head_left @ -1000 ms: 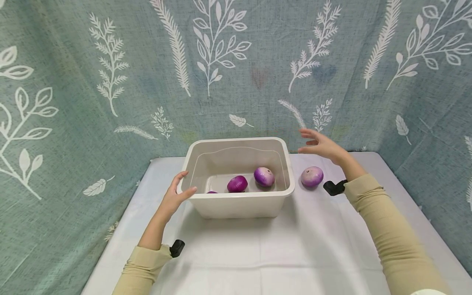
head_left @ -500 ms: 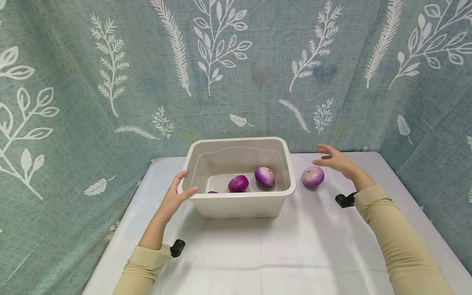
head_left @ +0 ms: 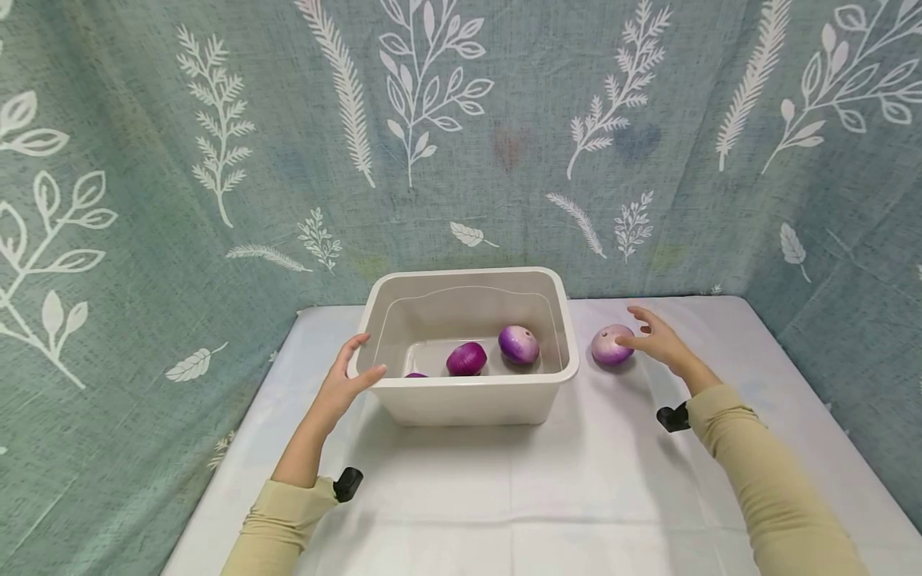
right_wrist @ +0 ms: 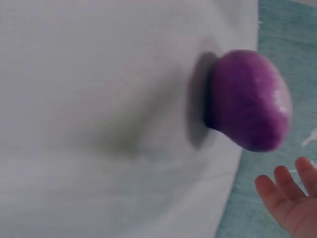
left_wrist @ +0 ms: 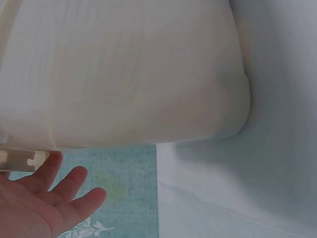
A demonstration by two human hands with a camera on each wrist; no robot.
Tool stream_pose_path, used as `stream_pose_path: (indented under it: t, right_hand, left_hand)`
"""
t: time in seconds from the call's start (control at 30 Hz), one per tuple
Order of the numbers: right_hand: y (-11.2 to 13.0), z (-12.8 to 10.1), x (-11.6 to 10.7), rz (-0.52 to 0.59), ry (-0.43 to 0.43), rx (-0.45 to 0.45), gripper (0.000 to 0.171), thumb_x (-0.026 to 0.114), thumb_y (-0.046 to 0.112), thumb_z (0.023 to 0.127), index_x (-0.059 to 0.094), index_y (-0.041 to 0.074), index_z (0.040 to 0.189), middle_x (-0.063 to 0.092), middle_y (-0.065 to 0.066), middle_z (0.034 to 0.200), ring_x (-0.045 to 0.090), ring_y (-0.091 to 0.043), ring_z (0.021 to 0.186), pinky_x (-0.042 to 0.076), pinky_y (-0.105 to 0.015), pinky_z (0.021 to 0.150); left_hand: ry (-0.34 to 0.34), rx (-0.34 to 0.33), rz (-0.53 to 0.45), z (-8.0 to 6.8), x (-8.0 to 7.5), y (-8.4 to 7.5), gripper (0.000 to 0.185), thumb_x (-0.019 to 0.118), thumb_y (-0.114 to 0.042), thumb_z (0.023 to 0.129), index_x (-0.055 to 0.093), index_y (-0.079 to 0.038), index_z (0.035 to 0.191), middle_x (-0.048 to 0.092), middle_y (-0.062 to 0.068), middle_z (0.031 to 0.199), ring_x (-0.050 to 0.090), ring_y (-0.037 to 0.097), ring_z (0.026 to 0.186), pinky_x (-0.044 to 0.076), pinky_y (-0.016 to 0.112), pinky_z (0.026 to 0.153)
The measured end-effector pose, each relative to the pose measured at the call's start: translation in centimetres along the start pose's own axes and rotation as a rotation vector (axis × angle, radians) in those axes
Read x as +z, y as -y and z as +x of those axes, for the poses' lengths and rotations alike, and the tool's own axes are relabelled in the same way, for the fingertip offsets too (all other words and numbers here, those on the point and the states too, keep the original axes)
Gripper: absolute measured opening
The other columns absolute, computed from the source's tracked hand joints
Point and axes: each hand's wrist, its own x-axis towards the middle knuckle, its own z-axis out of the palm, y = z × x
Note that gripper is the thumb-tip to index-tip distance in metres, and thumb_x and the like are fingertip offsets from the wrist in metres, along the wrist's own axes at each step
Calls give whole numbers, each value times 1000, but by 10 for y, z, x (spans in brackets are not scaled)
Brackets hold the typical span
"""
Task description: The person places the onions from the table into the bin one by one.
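At the left front corner of a cream plastic bin [head_left: 461, 404] my left hand [head_left: 344, 386] rests on the rim, thumb reaching over the front lip. In the left wrist view the left hand's fingers [left_wrist: 74, 181] are spread and fairly straight, one fingertip meeting the rim; its thumb is hidden. My right hand [head_left: 659, 342] hovers at the right side of a purple onion [head_left: 611, 342] on the table, its thumb overlapping the onion in the head view. The right wrist view shows a gap between that onion [right_wrist: 252, 101] and the right fingers [right_wrist: 282, 196].
Inside the bin lie a purple-and-white onion [head_left: 519, 345] and a darker purple onion [head_left: 467, 359]. A third purple piece [head_left: 415, 375] mostly hides behind the front wall. White cloth covers the table [head_left: 504, 496]; a green leaf-patterned curtain [head_left: 461, 160] stands close behind.
My right hand has moved right and down, from beside the bin's right rim to the loose onion. My left hand stays on the bin's corner.
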Motion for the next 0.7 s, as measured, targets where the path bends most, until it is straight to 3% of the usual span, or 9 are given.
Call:
stream_pose_path:
  t: [0.23,0.47,0.7]
  right_hand:
    - [-20,7,16,-19,-25,49,82,64,28,84,16,-1,144,14,-29,146,22,-51,128,25,-59,101]
    - [-31,12,29,-13,-43,46,84,65,22,83,12,-6,143,16,-34,142,19,-49,130,19,-57,105]
    - [-36,17,37,-1,-82,48,88,69,22,80,13,-5,142,21,-34,141,24,-48,129,21,-56,105]
  left_hand:
    - [-7,-1,5,0,2,0,71,62,-30,85,22,-18,143,12,10,152,8,33,138,16,63,102]
    - [-11,-1,14,0,2,2,70,62,-30,85,23,-18,143,14,9,151,10,33,137,16,63,102]
    - [-7,2,10,0,1,2,71,62,-30,85,23,-18,143,13,9,151,8,33,138,16,63,102]
